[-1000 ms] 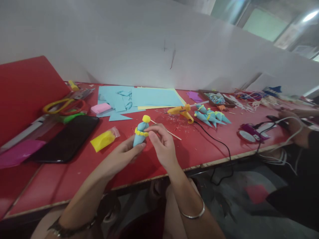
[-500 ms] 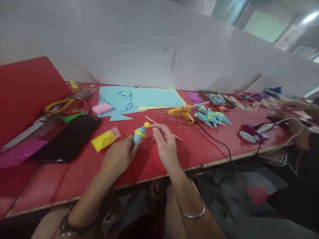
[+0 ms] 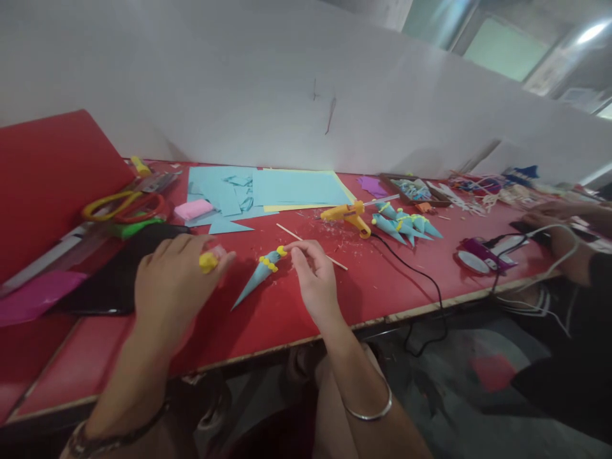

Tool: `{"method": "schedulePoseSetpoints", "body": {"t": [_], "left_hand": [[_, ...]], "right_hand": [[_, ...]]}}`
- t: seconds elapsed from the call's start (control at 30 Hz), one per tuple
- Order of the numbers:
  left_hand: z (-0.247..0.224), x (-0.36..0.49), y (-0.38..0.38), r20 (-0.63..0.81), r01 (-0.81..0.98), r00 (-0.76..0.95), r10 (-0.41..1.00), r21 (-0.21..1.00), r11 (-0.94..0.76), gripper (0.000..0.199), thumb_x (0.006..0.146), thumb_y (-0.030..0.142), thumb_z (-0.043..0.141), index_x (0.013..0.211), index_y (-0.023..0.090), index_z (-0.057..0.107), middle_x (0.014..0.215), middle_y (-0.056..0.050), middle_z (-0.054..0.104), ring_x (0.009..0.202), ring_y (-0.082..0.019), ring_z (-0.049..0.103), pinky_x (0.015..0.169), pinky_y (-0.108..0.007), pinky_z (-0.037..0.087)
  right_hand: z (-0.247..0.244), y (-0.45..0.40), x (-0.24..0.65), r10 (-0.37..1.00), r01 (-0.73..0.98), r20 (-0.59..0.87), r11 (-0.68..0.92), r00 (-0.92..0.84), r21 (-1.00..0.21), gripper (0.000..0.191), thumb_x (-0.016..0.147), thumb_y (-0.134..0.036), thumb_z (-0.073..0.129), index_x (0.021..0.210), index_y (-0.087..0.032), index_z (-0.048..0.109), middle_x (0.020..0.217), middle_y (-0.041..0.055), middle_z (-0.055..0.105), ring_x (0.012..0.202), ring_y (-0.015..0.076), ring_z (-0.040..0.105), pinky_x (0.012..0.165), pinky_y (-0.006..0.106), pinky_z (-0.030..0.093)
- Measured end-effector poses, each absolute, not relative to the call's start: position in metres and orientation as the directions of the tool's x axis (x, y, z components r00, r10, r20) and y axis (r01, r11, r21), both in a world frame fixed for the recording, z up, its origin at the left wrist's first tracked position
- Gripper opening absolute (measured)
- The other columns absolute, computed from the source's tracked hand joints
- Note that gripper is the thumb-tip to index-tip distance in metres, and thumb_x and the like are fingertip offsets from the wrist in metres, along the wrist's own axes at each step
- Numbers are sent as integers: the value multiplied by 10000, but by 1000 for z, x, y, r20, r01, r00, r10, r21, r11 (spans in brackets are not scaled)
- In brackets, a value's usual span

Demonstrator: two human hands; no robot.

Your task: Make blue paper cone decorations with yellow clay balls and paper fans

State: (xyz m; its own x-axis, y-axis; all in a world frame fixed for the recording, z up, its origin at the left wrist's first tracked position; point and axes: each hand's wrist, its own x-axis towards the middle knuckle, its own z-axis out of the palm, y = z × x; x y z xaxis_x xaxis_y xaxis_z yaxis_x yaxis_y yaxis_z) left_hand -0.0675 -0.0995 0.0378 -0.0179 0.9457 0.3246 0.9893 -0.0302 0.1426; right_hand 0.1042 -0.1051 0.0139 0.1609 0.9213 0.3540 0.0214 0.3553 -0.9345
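A light-blue paper cone [image 3: 258, 275] trimmed with yellow beads points its sharp end toward the table's front left. My right hand [image 3: 314, 274] pinches its yellow-tipped wide end between thumb and fingers. To the left, my left hand [image 3: 174, 274] is curled over a small packet of yellow clay [image 3: 208, 262], mostly covered by the palm and fingers. A thin wooden stick [image 3: 337, 263] lies behind my right hand. Farther right, several similar blue cones [image 3: 406, 224] rest in a cluster beside a yellow glue gun [image 3: 345, 215].
Blue paper sheets [image 3: 301, 188] and a pink packet [image 3: 193, 209] lie at the back. Scissors [image 3: 112, 205] and a black phone-like slab [image 3: 102, 290] are on the left. The glue gun's black cord [image 3: 433, 280] hangs over the front edge. Another person's hand [image 3: 549, 217] is at far right.
My left hand has let go of the cone and moved left onto the yellow clay packet. The cone's full length now shows; my right hand stays at its yellow end.
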Motion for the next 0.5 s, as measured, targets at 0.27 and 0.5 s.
{"method": "schedulePoseSetpoints", "body": {"t": [0.27, 0.5], "left_hand": [[6, -85, -85, 156, 995, 101, 983, -37, -96, 397, 870, 436, 364, 1092, 150, 527, 1094, -145, 571, 1056, -333, 472, 864, -469, 379], [12, -74, -82, 399, 870, 230, 888, 325, -371, 285, 799, 337, 475, 1025, 166, 502, 968, -92, 554, 914, -227, 522, 814, -356, 416]], "right_hand": [[13, -105, 102, 927, -1, 348, 352, 143, -936, 133, 812, -236, 482, 762, -189, 596, 798, 2, 567, 744, 109, 556, 665, 227, 445], [15, -112, 95, 857, 108, 512, 515, -59, -850, 142, 817, -195, 483, 811, -199, 625, 779, 2, 583, 729, 107, 551, 671, 236, 456]]}}
